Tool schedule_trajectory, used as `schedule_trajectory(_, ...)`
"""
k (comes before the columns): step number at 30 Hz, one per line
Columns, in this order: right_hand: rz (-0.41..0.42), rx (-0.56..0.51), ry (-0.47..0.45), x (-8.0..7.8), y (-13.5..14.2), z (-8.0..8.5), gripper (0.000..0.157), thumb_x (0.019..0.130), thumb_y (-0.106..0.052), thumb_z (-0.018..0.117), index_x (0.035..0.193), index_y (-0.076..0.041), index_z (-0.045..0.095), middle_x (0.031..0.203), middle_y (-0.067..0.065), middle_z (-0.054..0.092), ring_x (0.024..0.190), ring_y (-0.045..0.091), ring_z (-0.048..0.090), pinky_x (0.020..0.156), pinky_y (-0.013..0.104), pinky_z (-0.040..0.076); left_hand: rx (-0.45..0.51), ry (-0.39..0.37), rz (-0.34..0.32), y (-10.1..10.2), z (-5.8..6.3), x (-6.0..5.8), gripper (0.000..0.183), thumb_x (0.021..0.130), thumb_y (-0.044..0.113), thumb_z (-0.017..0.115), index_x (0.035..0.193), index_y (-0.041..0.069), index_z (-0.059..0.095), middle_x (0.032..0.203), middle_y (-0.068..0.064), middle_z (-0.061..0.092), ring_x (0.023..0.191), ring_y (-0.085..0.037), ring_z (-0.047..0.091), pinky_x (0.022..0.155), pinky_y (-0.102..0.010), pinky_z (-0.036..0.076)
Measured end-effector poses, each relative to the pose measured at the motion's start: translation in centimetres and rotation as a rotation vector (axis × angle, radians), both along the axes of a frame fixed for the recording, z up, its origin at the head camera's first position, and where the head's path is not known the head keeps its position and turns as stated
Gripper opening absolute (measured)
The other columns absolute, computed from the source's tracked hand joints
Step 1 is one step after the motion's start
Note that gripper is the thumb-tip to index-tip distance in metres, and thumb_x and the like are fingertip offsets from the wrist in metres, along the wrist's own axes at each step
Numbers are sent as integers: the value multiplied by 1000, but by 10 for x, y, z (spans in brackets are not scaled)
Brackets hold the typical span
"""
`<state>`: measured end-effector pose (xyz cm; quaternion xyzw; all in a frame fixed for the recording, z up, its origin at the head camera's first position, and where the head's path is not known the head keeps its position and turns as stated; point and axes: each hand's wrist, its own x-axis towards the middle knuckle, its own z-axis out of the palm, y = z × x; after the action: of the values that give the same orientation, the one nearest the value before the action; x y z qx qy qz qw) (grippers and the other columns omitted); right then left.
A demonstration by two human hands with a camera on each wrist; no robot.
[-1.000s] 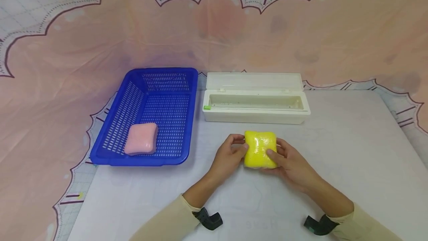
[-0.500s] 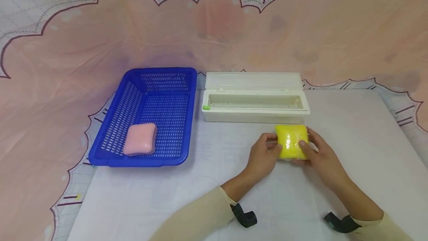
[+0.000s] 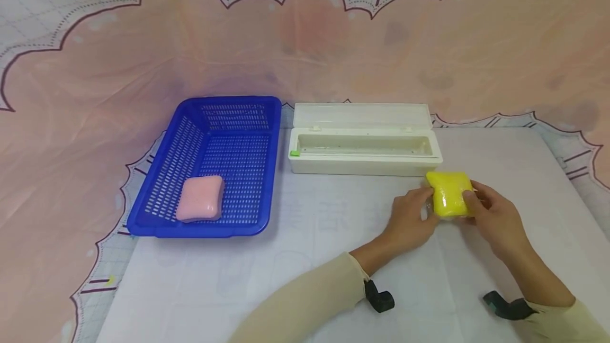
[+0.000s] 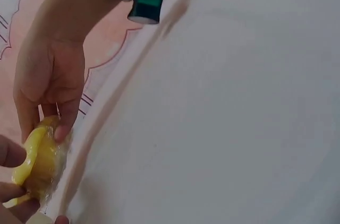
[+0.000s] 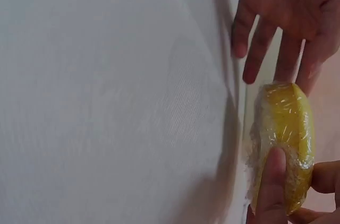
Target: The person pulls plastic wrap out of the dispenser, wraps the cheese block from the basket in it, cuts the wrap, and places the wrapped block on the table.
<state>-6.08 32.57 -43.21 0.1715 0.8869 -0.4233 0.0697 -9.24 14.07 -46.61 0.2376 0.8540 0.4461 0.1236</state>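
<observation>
We saw the yellow packet (image 3: 450, 200) held up over the white table (image 3: 190, 290), just in front of the right end of the white box, its clear wrapping shining in both wrist views. The right hand (image 3: 498, 221) was grasping it by its right side, thumb on the yellow top and a finger underneath. The left hand (image 3: 410, 221) touched the packet's left edge, and from the right wrist we could see its fingers reaching out fairly straight (whether they also pinched that edge, we could not tell). Both arms wore beige sleeves (image 3: 305, 298), with a small black device (image 3: 379, 298) jutting out near each wrist. Behind the hands, we had the long white box (image 3: 362, 167) lying lengthwise across the far part of the table, its lid (image 3: 360, 116) tipped back to bare a narrow trough, and a green tab (image 3: 295, 153) at the left end of its front rim. To the left of that, just beside it, stood the blue basket (image 3: 190, 230), well apart from the packet. Inside, towards its near left part, we found a pink block (image 3: 200, 198) with rounded corners. Beyond the table, we faced a pinkish cloth (image 3: 286, 46) with a scalloped, dark-lined border and pale checked areas.
</observation>
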Motion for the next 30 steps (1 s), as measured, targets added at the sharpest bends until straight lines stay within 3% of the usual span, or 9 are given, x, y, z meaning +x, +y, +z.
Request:
schedule_trajectory(3, -39, 12, -11, -3, 9, -3, 74, 107, -52, 38, 160, -2, 26, 147, 34, 44, 108, 34, 60, 67, 16, 57, -123, 134, -104, 4, -2, -5, 61, 101, 28, 53, 158, 13, 36, 162, 4, 40, 150, -4, 34, 116, -27, 28)
schedule_trajectory(6, -61, 7, -14, -5, 17, -6, 72, 108, -50, 38, 158, 0, 28, 147, 34, 43, 104, 29, 61, 67, 15, 57, -211, 174, -170, 7, -3, -7, 65, 101, 29, 51, 161, 15, 29, 167, 8, 29, 152, -4, 29, 115, -26, 28)
schedule_trajectory(10, -87, -16, -24, -7, 25, -11, 71, 108, -48, 38, 158, 1, 28, 148, 34, 42, 91, 12, 60, 67, 16, 57, -276, 112, -191, 14, -4, -7, 69, 102, 35, 50, 164, 27, 20, 169, 18, 16, 148, -15, 31, 107, -31, 33)
schedule_trajectory(14, -88, -96, -58, -8, 34, -16, 73, 108, -49, 39, 159, 0, 23, 151, 35, 37, 86, 3, 58, 71, 18, 59, -322, 47, -195, 19, -5, -8, 74, 102, 41, 49, 164, 34, 10, 169, 22, 7, 144, -18, 30, 100, -34, 32)
schedule_trajectory(20, -20, -254, -120, -10, 45, -18, 80, 107, -51, 39, 161, 0, 11, 159, 36, 20, 91, 1, 57, 80, 20, 59, -335, 21, -214, 16, -3, -11, 75, 103, 42, 50, 164, 32, 9, 169, 20, 10, 146, -17, 28, 112, -38, 32)
schedule_trajectory(26, -30, -250, -140, -11, 46, -19, 80, 107, -52, 39, 162, -2, 10, 160, 36, 18, 91, 2, 56, 79, 19, 59, -283, 10, -227, 9, -2, -8, 73, 102, 37, 51, 165, 26, 15, 170, 13, 18, 148, -17, 28, 116, -42, 31)
schedule_trajectory(30, -23, -255, -163, -10, 47, -17, 82, 107, -55, 35, 162, 0, 8, 161, 36, 16, 104, 16, 53, 80, 18, 58, -228, -51, -235, -1, -4, -1, 70, 103, 37, 51, 164, 26, 19, 169, 11, 21, 151, -15, 26, 121, -42, 28)
